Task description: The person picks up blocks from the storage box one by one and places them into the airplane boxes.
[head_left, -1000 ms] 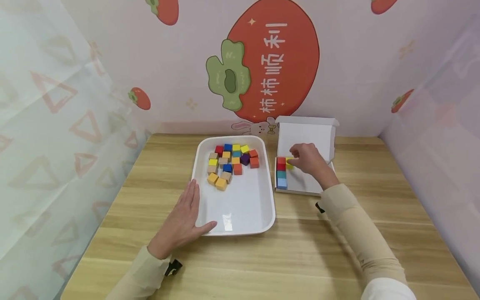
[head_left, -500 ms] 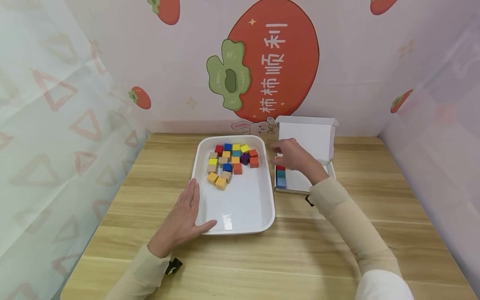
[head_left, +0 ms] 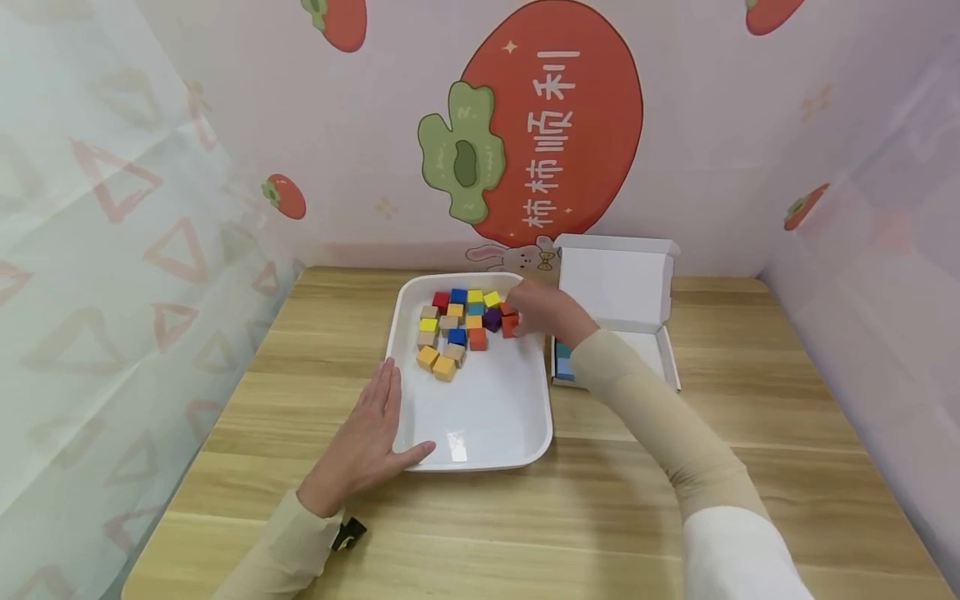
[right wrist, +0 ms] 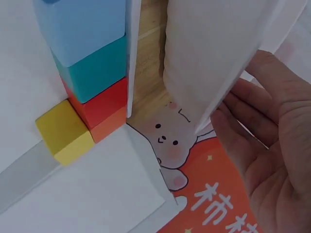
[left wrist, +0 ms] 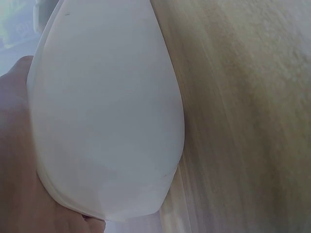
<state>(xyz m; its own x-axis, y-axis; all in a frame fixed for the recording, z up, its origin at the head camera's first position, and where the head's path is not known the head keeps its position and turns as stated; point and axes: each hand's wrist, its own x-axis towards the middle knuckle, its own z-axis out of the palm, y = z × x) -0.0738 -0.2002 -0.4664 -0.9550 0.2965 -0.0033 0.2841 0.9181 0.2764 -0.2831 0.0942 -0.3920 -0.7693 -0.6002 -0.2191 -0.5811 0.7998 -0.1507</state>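
partly visible: two orange-red cubes [head_left: 508,326]

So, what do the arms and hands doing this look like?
They are a person's: the left hand and right hand are both ungloved, with no cables to be seen. The left sleeve and right sleeve are plain beige, and white fabric shows higher on the right arm. A small black buckle-like piece sits by the left cuff.

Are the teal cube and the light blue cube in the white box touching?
Touching. The right wrist view shows the teal cube flush against the light blue cube, their edges meeting along one line with no gap.
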